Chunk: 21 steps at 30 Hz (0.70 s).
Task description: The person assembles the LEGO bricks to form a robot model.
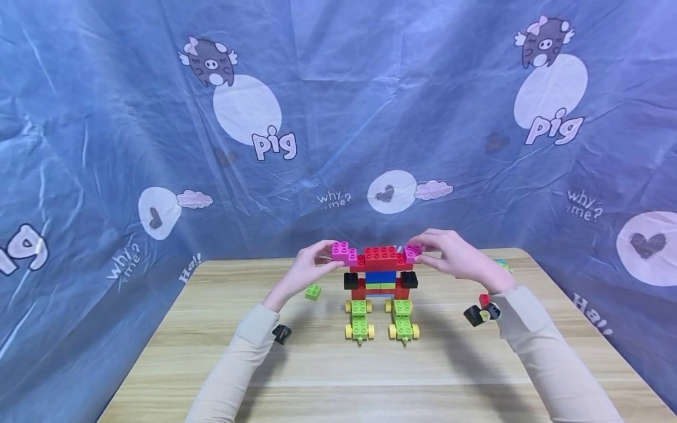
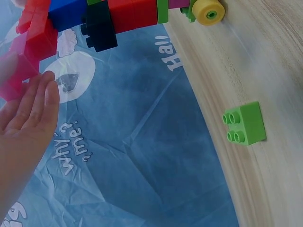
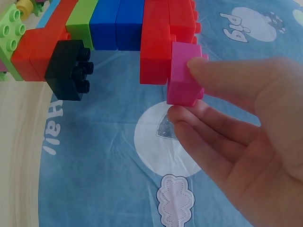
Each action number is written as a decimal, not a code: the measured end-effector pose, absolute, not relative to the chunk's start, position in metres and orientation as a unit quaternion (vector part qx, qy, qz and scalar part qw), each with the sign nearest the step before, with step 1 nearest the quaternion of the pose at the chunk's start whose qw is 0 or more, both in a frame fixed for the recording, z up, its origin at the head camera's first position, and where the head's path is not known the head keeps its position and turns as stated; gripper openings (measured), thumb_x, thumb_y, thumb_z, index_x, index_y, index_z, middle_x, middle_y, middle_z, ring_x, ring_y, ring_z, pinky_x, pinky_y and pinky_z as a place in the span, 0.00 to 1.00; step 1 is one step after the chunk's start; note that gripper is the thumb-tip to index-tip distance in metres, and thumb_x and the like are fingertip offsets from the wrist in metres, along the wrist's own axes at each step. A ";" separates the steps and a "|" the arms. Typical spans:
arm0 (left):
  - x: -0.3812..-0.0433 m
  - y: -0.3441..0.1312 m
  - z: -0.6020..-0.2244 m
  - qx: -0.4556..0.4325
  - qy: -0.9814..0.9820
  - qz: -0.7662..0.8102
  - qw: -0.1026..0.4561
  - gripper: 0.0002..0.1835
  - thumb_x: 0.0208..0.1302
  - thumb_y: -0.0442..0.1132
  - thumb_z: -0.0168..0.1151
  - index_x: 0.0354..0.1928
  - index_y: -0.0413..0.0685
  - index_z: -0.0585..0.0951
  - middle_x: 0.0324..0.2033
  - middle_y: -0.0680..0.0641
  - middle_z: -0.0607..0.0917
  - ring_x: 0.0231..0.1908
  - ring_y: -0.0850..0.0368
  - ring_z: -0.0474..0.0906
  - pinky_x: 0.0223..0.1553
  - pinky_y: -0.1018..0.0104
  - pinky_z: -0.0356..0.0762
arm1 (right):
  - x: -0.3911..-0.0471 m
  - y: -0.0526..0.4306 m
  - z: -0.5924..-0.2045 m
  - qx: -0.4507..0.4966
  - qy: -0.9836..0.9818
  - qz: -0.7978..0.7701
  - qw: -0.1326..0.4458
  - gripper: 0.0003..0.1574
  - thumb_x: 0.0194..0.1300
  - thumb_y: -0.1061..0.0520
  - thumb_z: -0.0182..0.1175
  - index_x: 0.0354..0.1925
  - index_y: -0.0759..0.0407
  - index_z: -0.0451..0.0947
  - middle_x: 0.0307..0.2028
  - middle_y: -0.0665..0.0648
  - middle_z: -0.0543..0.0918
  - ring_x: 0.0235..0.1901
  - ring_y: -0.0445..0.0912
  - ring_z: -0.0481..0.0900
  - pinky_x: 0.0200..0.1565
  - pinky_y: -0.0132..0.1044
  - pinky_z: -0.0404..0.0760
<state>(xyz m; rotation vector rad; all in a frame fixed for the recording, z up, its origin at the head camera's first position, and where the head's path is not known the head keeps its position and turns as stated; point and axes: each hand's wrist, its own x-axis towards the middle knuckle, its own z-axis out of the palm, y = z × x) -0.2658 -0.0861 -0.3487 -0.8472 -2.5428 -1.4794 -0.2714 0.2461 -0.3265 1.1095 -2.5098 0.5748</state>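
A block figure of toy building bricks stands on the table, with a red top (image 1: 381,257), a blue middle (image 1: 381,277) and black bricks (image 1: 351,281) jutting out at both sides. Two green wheeled bases (image 1: 359,323) with yellow wheels are under it. At the upper left end, my left hand (image 1: 309,269) grips pink bricks (image 1: 340,251) between thumb and fingers. My right hand (image 1: 449,254) pinches a pink brick (image 3: 184,75) at the opposite end, right against the red brick (image 3: 155,56). In the right wrist view the thumb presses its studded side.
A loose green brick (image 2: 248,124) lies on the wooden table (image 1: 317,376) left of the figure. Near the left sleeve is a black piece (image 1: 282,334). Black pieces (image 1: 474,315) and a red one (image 1: 484,300) lie by the right wrist. A blue printed cloth (image 1: 338,117) hangs behind.
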 end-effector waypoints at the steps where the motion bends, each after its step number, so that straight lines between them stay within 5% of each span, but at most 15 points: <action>1: -0.266 -0.086 -0.349 -0.276 -0.831 -0.482 0.040 0.21 0.60 0.35 0.63 0.56 0.40 0.74 0.47 0.39 0.83 0.47 0.47 0.81 0.51 0.58 0.81 | -0.271 0.246 -0.326 0.389 -0.883 0.202 0.168 0.20 0.55 0.59 0.67 0.47 0.59 0.80 0.39 0.53 0.84 0.35 0.43 0.81 0.37 0.34 0.83; 21: -0.292 -0.091 -0.378 -0.285 -0.823 -0.488 0.051 0.23 0.58 0.44 0.66 0.55 0.49 0.75 0.46 0.47 0.83 0.45 0.54 0.82 0.47 0.69 0.82 | -0.267 0.241 -0.321 0.367 -0.900 0.181 0.151 0.22 0.54 0.57 0.68 0.49 0.59 0.80 0.39 0.54 0.82 0.33 0.40 0.77 0.29 0.26 0.78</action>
